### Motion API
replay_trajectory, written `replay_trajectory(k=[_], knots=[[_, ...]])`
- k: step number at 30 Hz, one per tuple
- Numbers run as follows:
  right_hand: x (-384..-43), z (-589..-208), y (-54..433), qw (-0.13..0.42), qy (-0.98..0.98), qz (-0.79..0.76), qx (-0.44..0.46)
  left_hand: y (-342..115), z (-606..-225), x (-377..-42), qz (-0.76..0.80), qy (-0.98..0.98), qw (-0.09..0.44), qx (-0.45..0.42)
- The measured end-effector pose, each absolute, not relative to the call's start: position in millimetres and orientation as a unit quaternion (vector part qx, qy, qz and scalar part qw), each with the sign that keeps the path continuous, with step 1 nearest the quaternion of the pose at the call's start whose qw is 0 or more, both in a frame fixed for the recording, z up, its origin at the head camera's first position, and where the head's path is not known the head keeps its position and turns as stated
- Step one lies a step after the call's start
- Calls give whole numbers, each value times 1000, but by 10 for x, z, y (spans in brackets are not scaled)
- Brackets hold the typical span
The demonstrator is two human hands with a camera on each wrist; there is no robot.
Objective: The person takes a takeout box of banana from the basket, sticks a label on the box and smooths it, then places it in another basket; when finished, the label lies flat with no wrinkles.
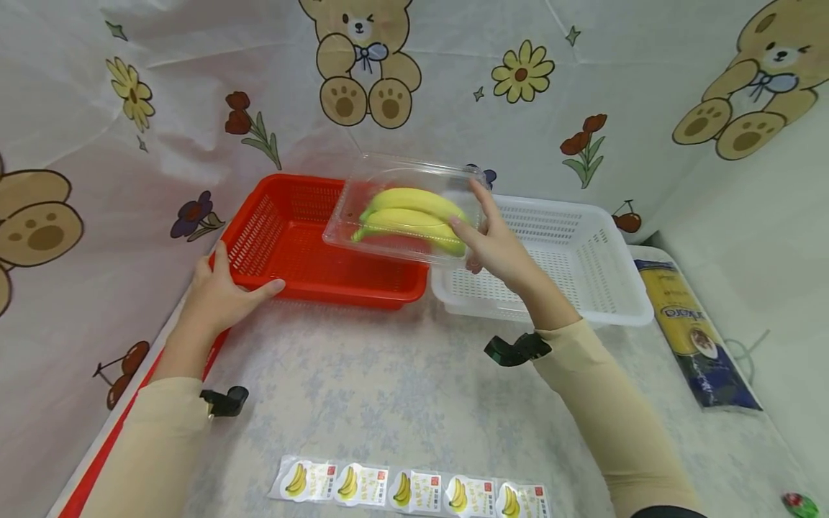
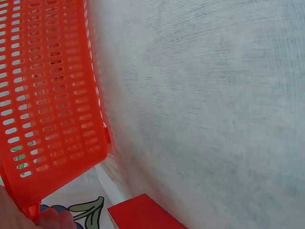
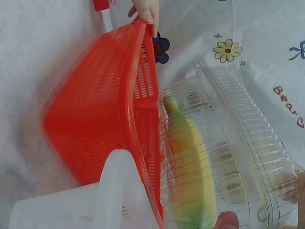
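A clear plastic clamshell box (image 1: pixel 350 208) with bananas (image 1: pixel 408 208) inside is gripped at its right end by my right hand (image 1: pixel 499 241). The box is tilted and overlaps the right half of the red basket (image 1: pixel 337 277) in the head view; the right wrist view has it above the basket's rim, its lid (image 3: pixel 238 119) closed over the fruit. My left hand (image 1: pixel 214 295) holds the near left corner of the red basket, thumb along the front rim. In the left wrist view, the basket's perforated side (image 2: pixel 52 86) shows, with part of that hand at the lower left.
A white basket (image 1: pixel 622 288) stands right of the red one, their ends close together. Farther right lies a yellow and blue packet (image 1: pixel 693 331). A strip of banana labels (image 1: pixel 414 489) lies at the near edge. A bear-print cloth (image 1: pixel 447 43) hangs behind.
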State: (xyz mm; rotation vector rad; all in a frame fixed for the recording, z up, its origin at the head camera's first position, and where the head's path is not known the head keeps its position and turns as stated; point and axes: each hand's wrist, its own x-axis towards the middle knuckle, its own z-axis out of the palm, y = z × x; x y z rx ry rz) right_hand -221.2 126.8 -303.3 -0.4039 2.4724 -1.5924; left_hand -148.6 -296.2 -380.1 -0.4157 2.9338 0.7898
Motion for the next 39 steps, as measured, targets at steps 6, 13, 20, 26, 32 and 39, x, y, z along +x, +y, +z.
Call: replay_trajectory(k=[6, 13, 20, 26, 32, 39], knots=[[-2162, -3024, 1389, 81, 825, -543, -130, -2932, -3728, -1463, 239, 964, 15, -113], [-2090, -3005, 1498, 74, 827, -541, -131, -2636, -3450, -1462, 215, 973, -74, -37], [-1984, -2984, 1593, 76, 833, -530, -140, -2090, -3187, -1488, 253, 960, -111, 37], [-1880, -2992, 1668, 74, 840, -520, -137, -1692, -3154, -1519, 301, 945, -101, 79], [-1749, -2998, 1758, 70, 840, -522, -135, -1466, -3140, -1542, 334, 935, -73, 95], [-1585, -2978, 1870, 79, 839, -520, -138, -1354, -3094, -1513, 357, 928, -39, 99]])
